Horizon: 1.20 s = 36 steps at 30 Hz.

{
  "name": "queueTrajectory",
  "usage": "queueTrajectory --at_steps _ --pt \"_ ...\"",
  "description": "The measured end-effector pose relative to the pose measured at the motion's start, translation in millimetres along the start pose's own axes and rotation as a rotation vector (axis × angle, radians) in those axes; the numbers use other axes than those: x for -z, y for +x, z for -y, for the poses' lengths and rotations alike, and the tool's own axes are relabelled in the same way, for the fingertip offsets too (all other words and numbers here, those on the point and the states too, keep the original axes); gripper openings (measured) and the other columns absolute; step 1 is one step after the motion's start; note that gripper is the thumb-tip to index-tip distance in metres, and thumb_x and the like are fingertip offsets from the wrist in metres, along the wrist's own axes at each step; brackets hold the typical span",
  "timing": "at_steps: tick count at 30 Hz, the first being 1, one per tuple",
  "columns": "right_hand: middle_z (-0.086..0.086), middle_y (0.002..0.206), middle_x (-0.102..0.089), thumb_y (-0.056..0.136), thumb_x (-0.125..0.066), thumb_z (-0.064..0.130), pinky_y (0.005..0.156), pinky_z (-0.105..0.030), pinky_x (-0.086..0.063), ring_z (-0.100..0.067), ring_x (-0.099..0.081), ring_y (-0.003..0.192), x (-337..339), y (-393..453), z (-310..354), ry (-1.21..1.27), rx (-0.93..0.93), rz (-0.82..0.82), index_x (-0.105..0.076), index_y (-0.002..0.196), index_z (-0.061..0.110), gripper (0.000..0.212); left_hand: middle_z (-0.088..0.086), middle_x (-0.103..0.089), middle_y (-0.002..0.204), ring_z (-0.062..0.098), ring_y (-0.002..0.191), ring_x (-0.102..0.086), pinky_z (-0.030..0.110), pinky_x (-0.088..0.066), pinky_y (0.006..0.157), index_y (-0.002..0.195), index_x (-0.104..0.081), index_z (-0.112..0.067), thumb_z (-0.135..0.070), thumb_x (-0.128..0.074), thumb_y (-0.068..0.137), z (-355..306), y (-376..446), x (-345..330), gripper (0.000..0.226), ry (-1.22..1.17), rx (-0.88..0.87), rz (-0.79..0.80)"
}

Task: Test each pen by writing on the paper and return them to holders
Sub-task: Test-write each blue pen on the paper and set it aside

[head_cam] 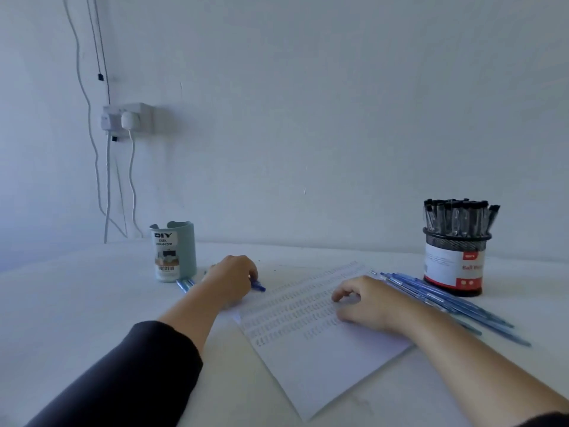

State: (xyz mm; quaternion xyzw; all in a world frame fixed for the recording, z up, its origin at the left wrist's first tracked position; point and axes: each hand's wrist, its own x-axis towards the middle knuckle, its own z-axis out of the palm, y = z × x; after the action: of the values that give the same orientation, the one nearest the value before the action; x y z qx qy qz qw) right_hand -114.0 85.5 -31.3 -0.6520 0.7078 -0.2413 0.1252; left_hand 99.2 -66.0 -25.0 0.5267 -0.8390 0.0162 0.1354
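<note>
Head view looks down on a white table (77, 303) set against a pale wall. Left of centre, the left hand (231, 280) lies knuckles up just past the sheet's upper left corner, its fingers curled round a blue pen (258, 286) whose end pokes out to the right. Behind that hand, more blue pens (184, 285) lie at the foot of a pale green holder (174, 251) standing in the middle left. Right of centre, the right hand (366, 300) rests on the sheet of paper (311, 359) with fingers bent and tips pressing on rows of written marks; it holds nothing. Just beside it to the right, a row of blue pens (446, 298) lies on the table. At the right, a black mesh holder (455, 263) stands packed with black-capped pens (458, 215). A wall socket (129, 120) with cables sits in the upper left.
</note>
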Motion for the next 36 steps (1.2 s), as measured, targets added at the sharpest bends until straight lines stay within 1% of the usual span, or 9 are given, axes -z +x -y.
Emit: queueTrajectory --at_steps 4,12,16,20,22,25,27,31,36 --pt "0.008 0.106 -0.062 0.083 -0.061 0.023 0.088 -0.022 -0.043 -0.009 -0.056 0.104 0.2 -1.0 1.3 -0.003 0.013 -0.003 -0.061 0.096 0.033 0.017 0.004 -0.057 0.123 0.019 0.107 -0.056 0.026 -0.049 0.09 0.119 -0.064 -0.018 0.008 -0.037 0.085 12.5 -2.6 3.3 0.051 -0.034 0.035 0.018" --pt "0.007 0.104 -0.061 0.085 -0.059 0.021 0.087 -0.021 -0.042 -0.01 -0.057 0.107 0.6 -4.1 4.2 0.004 0.012 -0.008 -0.062 0.098 0.031 0.017 0.003 -0.055 0.117 0.02 0.105 -0.051 0.028 -0.045 0.09 0.108 -0.066 -0.017 0.003 -0.049 0.091 16.9 -2.6 8.2 0.031 0.031 -0.068 -0.078" --pt "0.004 0.11 -0.064 0.086 -0.06 0.022 0.086 -0.022 -0.043 -0.011 -0.058 0.107 1.5 -6.2 5.4 -0.003 0.005 -0.004 -0.061 0.097 0.031 0.014 0.006 -0.063 0.093 0.026 0.078 -0.059 0.038 -0.046 0.079 0.103 -0.063 -0.014 -0.01 -0.048 0.098 12.4 -4.5 9.7 0.016 -0.084 -0.231 -0.497" --pt "0.004 0.116 -0.063 0.087 -0.058 0.022 0.083 -0.021 -0.041 -0.011 -0.057 0.109 2.7 -7.4 7.2 -0.005 -0.008 0.004 -0.061 0.1 0.03 0.015 0.002 -0.052 0.072 0.019 0.055 -0.046 0.041 -0.039 0.073 0.099 -0.066 -0.018 -0.006 -0.06 0.09 -8.0 -8.8 10.7 0.016 -0.049 -0.302 -0.838" --pt "0.004 0.115 -0.063 0.087 -0.059 0.022 0.083 -0.021 -0.041 -0.011 -0.057 0.109 2.6 -7.2 7.1 -0.008 -0.007 0.007 -0.06 0.098 0.031 0.014 0.0 -0.051 0.073 0.02 0.06 -0.05 0.036 -0.03 0.072 0.096 -0.069 -0.023 -0.022 -0.058 0.089 -15.3 -12.5 8.6 0.012 -0.026 -0.281 -0.841" --pt "0.005 0.113 -0.063 0.086 -0.059 0.022 0.086 -0.022 -0.042 -0.011 -0.057 0.109 2.8 -7.4 6.6 -0.017 -0.007 0.007 -0.06 0.096 0.032 0.014 -0.004 -0.054 0.067 0.018 0.061 -0.052 0.035 -0.024 0.072 0.074 -0.069 -0.022 -0.056 -0.047 0.079 -21.6 -15.3 6.0 0.041 0.045 -0.236 -0.773" --pt "0.005 0.112 -0.061 0.086 -0.059 0.022 0.087 -0.022 -0.042 -0.011 -0.056 0.109 2.5 -6.8 6.6 -0.022 -0.01 0.01 -0.059 0.097 0.032 0.015 -0.007 -0.053 0.056 0.016 0.056 -0.049 0.035 -0.025 0.07 0.057 -0.063 -0.019 -0.066 -0.042 0.072 -23.1 -17.0 6.9 0.053 0.055 -0.23 -0.775" --pt "0.005 0.119 -0.056 0.086 -0.061 0.024 0.091 -0.023 -0.04 -0.012 -0.053 0.113 1.9 -6.2 5.8 -0.035 -0.014 0.011 -0.06 0.101 0.032 0.017 -0.003 -0.053 0.05 0.017 0.052 -0.048 0.033 -0.023 0.07 0.049 -0.058 -0.014 -0.066 -0.038 0.07 -24.4 -20.0 8.0 0.06 -0.007 -0.209 -0.771" --pt "0.006 0.127 -0.054 0.082 -0.067 0.035 0.092 -0.023 -0.038 -0.01 -0.05 0.117 4.0 -7.8 8.0 -0.021 -0.021 0.042 -0.058 0.101 0.033 0.022 -0.002 -0.051 0.051 0.019 0.049 -0.047 0.032 -0.03 0.065 0.054 -0.056 -0.012 -0.052 -0.041 0.065 -25.8 -23.3 9.9 0.044 -0.08 -0.209 -0.783"
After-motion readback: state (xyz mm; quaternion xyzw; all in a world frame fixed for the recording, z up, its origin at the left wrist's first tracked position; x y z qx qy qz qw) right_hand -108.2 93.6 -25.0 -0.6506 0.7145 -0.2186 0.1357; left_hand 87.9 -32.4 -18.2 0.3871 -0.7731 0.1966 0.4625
